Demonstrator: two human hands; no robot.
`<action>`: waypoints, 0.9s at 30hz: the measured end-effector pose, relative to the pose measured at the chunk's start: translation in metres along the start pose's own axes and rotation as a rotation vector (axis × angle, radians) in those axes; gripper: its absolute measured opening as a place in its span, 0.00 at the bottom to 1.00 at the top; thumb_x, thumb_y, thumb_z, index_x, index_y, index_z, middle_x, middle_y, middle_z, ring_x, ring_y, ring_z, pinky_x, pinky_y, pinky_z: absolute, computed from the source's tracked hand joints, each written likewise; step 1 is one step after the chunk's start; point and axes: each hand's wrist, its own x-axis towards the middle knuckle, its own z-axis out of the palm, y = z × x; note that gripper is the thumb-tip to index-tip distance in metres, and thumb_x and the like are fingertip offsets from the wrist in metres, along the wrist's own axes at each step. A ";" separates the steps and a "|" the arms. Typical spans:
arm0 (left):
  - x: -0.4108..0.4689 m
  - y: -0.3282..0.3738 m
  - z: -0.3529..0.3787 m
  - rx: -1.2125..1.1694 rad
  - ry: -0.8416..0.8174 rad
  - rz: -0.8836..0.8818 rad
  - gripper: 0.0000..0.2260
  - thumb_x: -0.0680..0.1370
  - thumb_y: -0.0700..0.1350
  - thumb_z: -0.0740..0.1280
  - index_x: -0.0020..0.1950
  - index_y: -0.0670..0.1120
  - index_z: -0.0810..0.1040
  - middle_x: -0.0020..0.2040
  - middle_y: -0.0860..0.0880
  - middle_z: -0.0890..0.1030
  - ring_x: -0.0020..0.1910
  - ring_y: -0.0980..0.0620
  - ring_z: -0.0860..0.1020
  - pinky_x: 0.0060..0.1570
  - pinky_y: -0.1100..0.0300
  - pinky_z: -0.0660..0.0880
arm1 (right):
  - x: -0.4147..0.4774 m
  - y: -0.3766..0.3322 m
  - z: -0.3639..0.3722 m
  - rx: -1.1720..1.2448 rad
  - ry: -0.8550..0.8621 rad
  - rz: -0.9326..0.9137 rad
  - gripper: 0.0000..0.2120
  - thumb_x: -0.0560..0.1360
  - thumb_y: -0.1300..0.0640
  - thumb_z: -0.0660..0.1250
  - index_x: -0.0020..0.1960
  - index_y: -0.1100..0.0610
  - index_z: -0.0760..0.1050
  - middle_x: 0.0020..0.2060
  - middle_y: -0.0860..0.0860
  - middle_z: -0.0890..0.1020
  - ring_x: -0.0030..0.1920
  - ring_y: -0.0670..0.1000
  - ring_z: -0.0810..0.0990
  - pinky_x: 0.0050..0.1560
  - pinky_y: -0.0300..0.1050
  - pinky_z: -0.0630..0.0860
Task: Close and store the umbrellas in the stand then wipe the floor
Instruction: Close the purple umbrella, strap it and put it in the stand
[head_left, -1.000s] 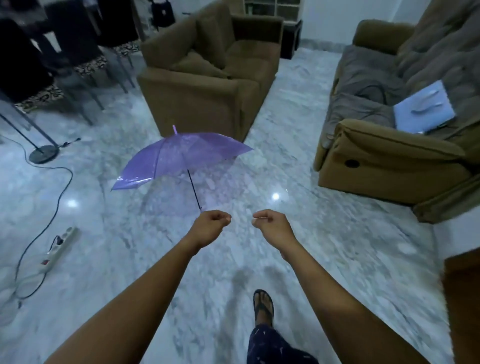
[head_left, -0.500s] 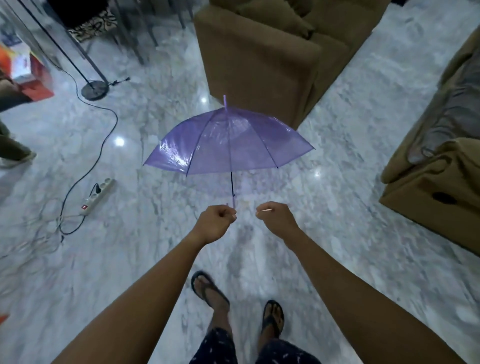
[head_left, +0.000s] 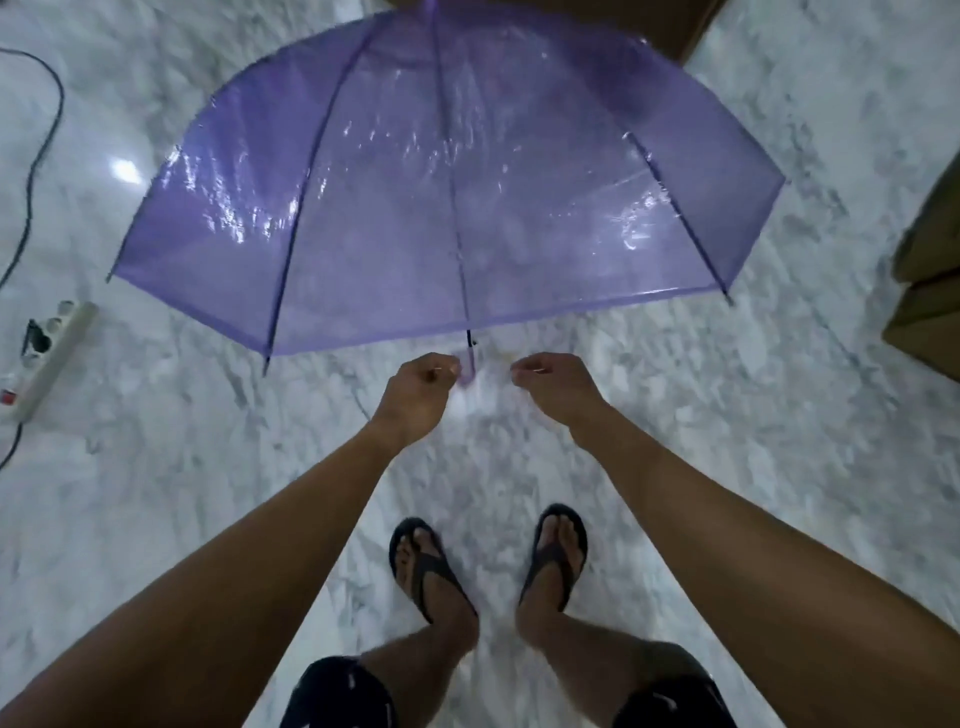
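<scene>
An open purple see-through umbrella hangs over the marble floor in front of me, its wet canopy filling the upper part of the view. Its thin dark shaft runs down to a pale purple handle. My left hand is closed in a fist at that handle and holds the umbrella up. My right hand is just right of the handle, fingers curled, with a small gap to it and nothing visible in it. No umbrella stand is in view.
A white power strip with a black cable lies on the floor at the left. A brown armchair corner shows at the top, a brown sofa edge at the right. My sandalled feet stand below.
My view has tipped down and the umbrella has come closer, now level and large in front of me. Both hands stay together at the handle.
</scene>
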 end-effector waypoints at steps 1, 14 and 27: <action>0.033 -0.018 0.006 0.001 0.000 0.005 0.08 0.76 0.50 0.64 0.41 0.59 0.81 0.54 0.47 0.83 0.55 0.42 0.81 0.59 0.45 0.77 | 0.035 0.007 0.008 -0.015 0.005 -0.024 0.04 0.76 0.58 0.72 0.49 0.55 0.84 0.39 0.51 0.83 0.37 0.48 0.78 0.37 0.39 0.73; 0.258 -0.065 0.065 -0.273 0.062 0.213 0.18 0.85 0.41 0.54 0.76 0.49 0.63 0.65 0.52 0.74 0.59 0.54 0.75 0.48 0.75 0.72 | 0.278 -0.029 0.075 0.103 -0.103 -0.376 0.22 0.84 0.61 0.57 0.77 0.56 0.65 0.67 0.57 0.76 0.57 0.56 0.79 0.37 0.30 0.72; 0.052 0.077 0.045 -0.064 0.166 0.270 0.12 0.84 0.46 0.58 0.44 0.45 0.75 0.34 0.52 0.73 0.32 0.55 0.70 0.34 0.58 0.65 | 0.066 -0.113 -0.028 0.227 -0.019 -0.364 0.08 0.79 0.64 0.67 0.55 0.67 0.82 0.46 0.54 0.84 0.42 0.44 0.80 0.35 0.25 0.71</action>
